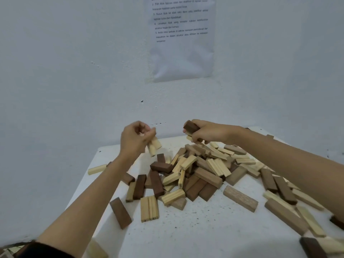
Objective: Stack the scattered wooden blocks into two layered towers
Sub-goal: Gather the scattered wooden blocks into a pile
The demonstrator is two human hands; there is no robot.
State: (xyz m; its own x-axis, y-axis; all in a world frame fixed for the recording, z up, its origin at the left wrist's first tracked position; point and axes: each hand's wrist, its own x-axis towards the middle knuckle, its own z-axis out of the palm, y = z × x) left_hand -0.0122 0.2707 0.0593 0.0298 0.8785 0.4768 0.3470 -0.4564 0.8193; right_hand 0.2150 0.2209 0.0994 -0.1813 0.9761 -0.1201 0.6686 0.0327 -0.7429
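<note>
So this looks like the very start of the job: no tower anywhere yet, not even a first layer. The pile of blocks [204, 164] is a loose heap in the middle of the white table [204, 231], with strays fanned out to both sides and toward the near edge. I'd call this the picking-up step.

Both arms reach forward over the heap, forearms bare, hands raised above the far side of it and a little apart. The left hand [134, 140] has its fingers curled round what look like two pale blocks [155, 146], which stick out downward from the grip. The right hand [210, 134] is wrapped around a dark block [191, 127], one end poking out toward the left hand. There may be a pale one tucked under it too, can't really tell.

Next move, as I see it: find a bare patch of table, probably the near middle, and lay the held blocks flat side by side as a base row. They need to be squared up tight, because a crooked first layer makes everything above it wobble. Room for a second base beside it is needed as well.

There's a printed sheet of paper [182, 43] taped to the wall behind.
</note>
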